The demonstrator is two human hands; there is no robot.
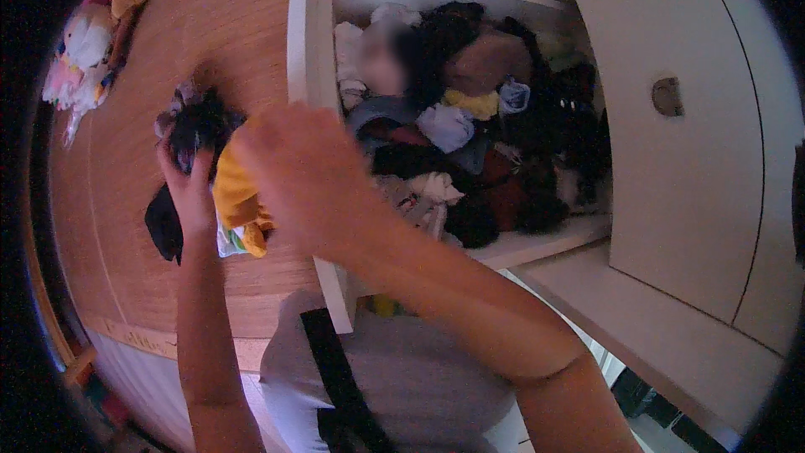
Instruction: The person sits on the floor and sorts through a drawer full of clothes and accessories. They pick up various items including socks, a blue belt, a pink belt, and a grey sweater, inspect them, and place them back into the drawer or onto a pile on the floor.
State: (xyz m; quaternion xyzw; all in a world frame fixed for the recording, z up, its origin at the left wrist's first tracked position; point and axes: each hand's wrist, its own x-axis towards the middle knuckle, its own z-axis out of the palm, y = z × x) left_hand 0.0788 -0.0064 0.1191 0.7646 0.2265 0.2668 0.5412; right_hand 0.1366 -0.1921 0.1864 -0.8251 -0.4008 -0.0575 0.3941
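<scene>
Your left grip (191,189) has its thumb and fingers curled around a dark bundle (203,124), pinching it over the wooden surface (243,50). Your right grip (306,176) is bent over a soft yellow item (232,184), which sits between your two grips; its fingertips are hidden, so I cannot tell if they pinch it. Just left of your left wrist lies a black piece (164,222). Right of your right grip, an open white drawer (299,33) holds crumpled cloth items (490,63)
</scene>
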